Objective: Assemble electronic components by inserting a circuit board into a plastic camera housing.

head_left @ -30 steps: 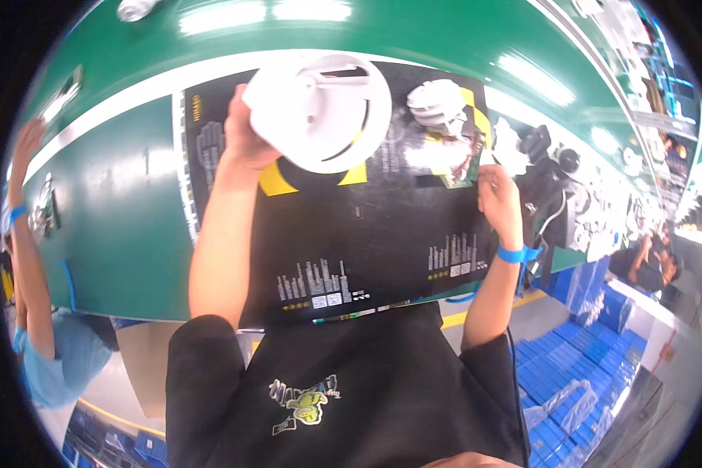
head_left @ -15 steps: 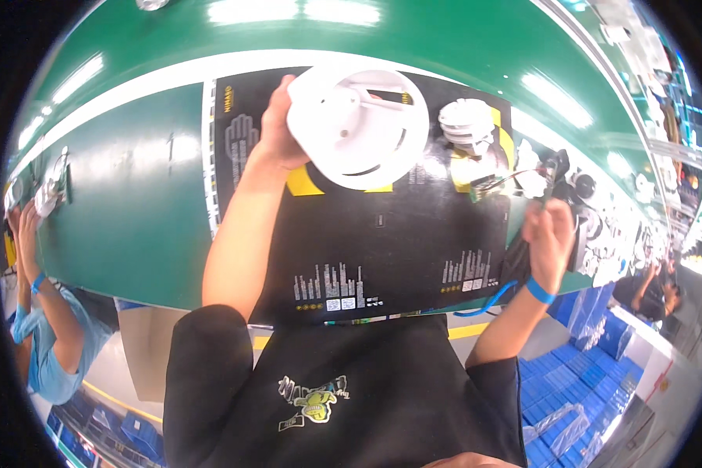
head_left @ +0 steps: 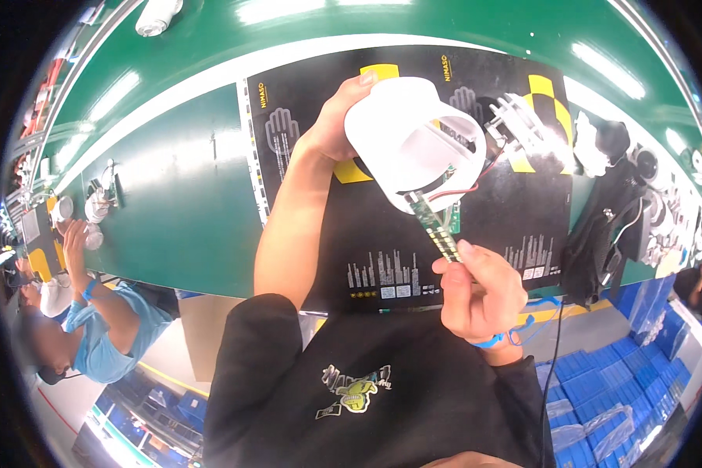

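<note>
My left hand (head_left: 337,125) grips the far left side of a white, hollow plastic housing (head_left: 390,117), which is held tilted above the black mat with its opening facing right and toward me. Between the thumb and fingers of my right hand (head_left: 483,300) is a narrow green circuit board (head_left: 435,228) with a row of pale yellow squares. The board's far end meets the near rim of the housing; whether it touches is hard to tell. Red and dark wires (head_left: 466,189) run past the opening toward a white ribbed part (head_left: 519,125) on the mat. Another green piece (head_left: 453,217) shows behind the board.
A black printed mat (head_left: 382,234) covers the green bench (head_left: 171,210) before me. At right lie a black bag-like item (head_left: 600,242) and several white and black parts (head_left: 655,210). A co-worker in a light blue top (head_left: 121,331) handles white parts at far left. Blue crates (head_left: 600,382) stand lower right.
My right hand has come left from the parts at the right, bringing the circuit board to the housing. My left hand has turned the housing so its opening faces right. The whole view has shifted.
</note>
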`<act>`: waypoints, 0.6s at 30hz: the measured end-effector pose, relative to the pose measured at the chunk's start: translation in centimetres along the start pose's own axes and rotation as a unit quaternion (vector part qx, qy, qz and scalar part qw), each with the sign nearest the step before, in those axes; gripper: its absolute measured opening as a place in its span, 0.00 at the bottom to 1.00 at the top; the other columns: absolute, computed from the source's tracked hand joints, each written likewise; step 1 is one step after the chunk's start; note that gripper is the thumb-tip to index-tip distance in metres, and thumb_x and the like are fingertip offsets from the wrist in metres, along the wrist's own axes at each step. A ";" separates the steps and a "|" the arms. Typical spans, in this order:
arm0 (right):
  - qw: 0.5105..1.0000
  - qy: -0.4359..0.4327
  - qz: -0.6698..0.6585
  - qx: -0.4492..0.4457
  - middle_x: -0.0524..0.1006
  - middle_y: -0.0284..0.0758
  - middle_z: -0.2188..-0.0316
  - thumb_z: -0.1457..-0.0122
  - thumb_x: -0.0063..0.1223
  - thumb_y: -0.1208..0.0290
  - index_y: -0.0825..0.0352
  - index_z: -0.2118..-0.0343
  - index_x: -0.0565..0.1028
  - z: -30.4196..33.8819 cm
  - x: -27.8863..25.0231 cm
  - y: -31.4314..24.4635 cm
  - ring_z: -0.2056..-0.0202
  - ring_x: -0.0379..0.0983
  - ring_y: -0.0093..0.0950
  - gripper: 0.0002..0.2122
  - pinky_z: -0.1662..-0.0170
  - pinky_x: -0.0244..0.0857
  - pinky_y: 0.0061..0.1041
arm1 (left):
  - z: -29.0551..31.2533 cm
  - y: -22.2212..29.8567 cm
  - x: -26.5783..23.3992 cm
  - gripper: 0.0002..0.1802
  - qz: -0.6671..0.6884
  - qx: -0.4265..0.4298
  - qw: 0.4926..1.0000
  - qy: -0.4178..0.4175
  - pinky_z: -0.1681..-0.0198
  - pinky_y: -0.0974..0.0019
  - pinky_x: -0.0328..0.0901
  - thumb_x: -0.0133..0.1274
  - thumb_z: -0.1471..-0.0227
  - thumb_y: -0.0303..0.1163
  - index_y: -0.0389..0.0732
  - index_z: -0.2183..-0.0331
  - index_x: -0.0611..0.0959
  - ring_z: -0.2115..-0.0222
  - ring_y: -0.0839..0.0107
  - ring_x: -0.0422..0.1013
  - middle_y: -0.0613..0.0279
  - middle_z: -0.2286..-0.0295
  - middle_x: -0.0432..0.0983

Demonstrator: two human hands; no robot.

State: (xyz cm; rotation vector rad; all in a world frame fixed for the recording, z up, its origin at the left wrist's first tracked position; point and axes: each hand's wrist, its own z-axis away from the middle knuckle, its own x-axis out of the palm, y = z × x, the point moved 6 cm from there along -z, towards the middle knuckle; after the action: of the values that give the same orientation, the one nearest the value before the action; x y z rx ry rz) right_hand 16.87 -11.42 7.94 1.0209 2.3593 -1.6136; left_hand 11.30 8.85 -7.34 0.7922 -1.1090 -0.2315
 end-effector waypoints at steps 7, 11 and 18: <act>0.996 0.065 -0.039 0.041 0.75 0.40 0.82 0.57 0.56 0.88 0.77 0.64 0.73 -1.0 0.7 0.6 0.83 0.73 0.32 0.13 0.78 0.68 0.25 | 0.8 0.7 1.0 0.24 -0.011 0.014 0.999 0.043 0.70 0.68 0.68 0.46 0.48 0.48 0.35 0.63 0.76 0.72 0.72 0.72 0.60 0.71 0.74; 0.996 0.044 -0.056 0.047 0.74 0.41 0.82 0.57 0.57 0.88 0.78 0.64 0.73 -1.0 0.4 0.6 0.83 0.73 0.32 0.14 0.78 0.68 0.25 | 0.8 0.9 0.8 0.25 -0.043 0.017 0.999 0.011 0.69 0.68 0.67 0.45 0.47 0.48 0.34 0.62 0.76 0.71 0.72 0.71 0.60 0.71 0.74; 0.999 0.018 -0.010 0.025 0.75 0.41 0.80 0.52 0.54 0.87 0.77 0.63 0.72 -0.8 0.7 0.2 0.83 0.73 0.27 0.12 0.79 0.67 0.22 | 1.0 1.2 1.1 0.25 -0.035 0.019 0.998 0.050 0.71 0.70 0.67 0.43 0.46 0.48 0.34 0.62 0.77 0.73 0.74 0.71 0.61 0.72 0.74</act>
State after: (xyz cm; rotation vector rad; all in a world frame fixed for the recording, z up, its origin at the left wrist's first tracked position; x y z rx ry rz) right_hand 16.69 -10.34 7.83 1.0479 2.3707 -1.6828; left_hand 10.66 8.66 -5.58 0.8697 -0.9942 -0.2278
